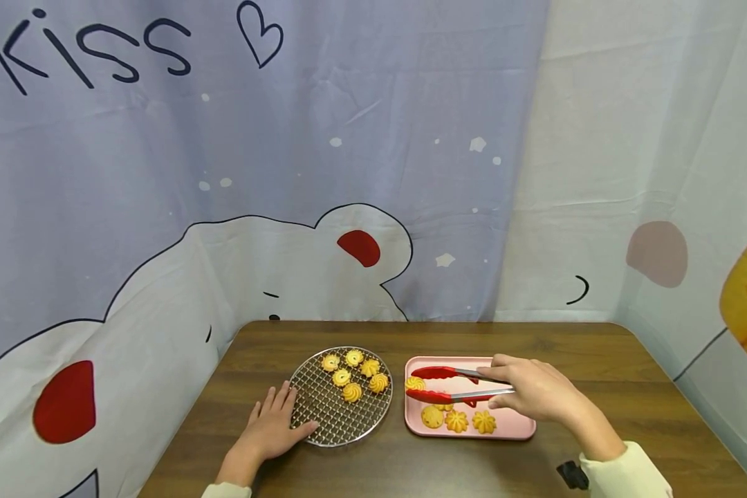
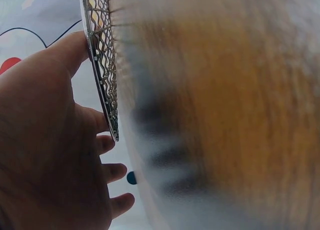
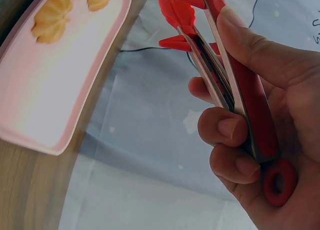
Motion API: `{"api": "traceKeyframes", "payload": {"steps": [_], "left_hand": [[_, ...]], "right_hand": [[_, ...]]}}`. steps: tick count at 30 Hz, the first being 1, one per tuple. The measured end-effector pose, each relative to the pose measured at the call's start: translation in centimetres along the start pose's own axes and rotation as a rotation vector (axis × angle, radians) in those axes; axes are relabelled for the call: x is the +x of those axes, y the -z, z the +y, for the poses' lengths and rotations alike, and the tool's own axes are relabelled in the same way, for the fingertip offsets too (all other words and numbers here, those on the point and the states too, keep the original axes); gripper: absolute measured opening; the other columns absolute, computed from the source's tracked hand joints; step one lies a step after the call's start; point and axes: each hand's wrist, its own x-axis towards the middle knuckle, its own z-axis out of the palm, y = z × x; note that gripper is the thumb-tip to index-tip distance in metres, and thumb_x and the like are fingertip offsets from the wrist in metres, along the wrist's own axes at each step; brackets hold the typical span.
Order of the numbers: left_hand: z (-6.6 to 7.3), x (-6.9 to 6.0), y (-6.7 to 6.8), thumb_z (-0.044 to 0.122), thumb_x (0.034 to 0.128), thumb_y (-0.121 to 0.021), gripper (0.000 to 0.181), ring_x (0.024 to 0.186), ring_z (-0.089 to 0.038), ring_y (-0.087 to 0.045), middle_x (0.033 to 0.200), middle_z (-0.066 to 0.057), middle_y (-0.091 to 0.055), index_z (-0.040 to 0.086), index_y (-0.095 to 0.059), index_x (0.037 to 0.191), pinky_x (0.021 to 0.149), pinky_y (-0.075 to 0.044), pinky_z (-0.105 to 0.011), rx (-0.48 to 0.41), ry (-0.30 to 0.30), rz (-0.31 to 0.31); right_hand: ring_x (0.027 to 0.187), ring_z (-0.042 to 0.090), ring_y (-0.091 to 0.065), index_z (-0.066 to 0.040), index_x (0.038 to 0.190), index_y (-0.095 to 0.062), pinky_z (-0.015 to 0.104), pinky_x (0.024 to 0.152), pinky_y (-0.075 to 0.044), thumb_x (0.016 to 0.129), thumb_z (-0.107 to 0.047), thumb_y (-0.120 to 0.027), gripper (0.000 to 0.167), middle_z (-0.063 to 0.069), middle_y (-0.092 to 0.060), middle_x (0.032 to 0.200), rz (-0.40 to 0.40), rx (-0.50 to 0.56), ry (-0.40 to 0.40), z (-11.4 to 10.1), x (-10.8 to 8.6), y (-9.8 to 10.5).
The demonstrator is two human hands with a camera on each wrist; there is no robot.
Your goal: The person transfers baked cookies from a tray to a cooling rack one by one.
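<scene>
My right hand (image 1: 538,389) holds red-tipped metal tongs (image 1: 443,397) over the pink tray (image 1: 510,423); in the right wrist view the thumb and fingers wrap round the tongs' handle (image 3: 257,110). The tong tips are spread, with a cookie (image 1: 415,384) between them at the tray's left end. More cookies (image 1: 456,421) lie along the tray's near side. My left hand (image 1: 269,425) rests at the left edge of the round wire rack (image 1: 336,420), fingers spread, thumb over the rim. Several cookies (image 1: 352,392) lie on the rack's far and right parts.
Rack and tray stand side by side on a brown wooden table (image 1: 473,470). A small black object (image 1: 573,475) is beside my right sleeve. A printed curtain (image 1: 286,263) hangs behind the table and along its sides.
</scene>
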Motion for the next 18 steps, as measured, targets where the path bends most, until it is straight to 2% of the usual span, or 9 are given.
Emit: {"api": "traceKeyframes", "payload": {"steps": [18], "left_hand": [[0.2,-0.2,0.1,0.064,0.0926,-0.06,0.098,0.15,-0.052,-0.012,0.165,-0.026,-0.019,-0.005,-0.031,0.156,0.116,-0.009,-0.073,0.002,0.001,0.009]], "right_hand": [[0.075,0.004,-0.058,-0.021,0.126,-0.074,0.027,0.057,-0.045,0.085,-0.05,-0.077,0.051,-0.012,-0.062,0.102,0.003,0.019,0.056,-1.7,2.4,-1.3]]}}
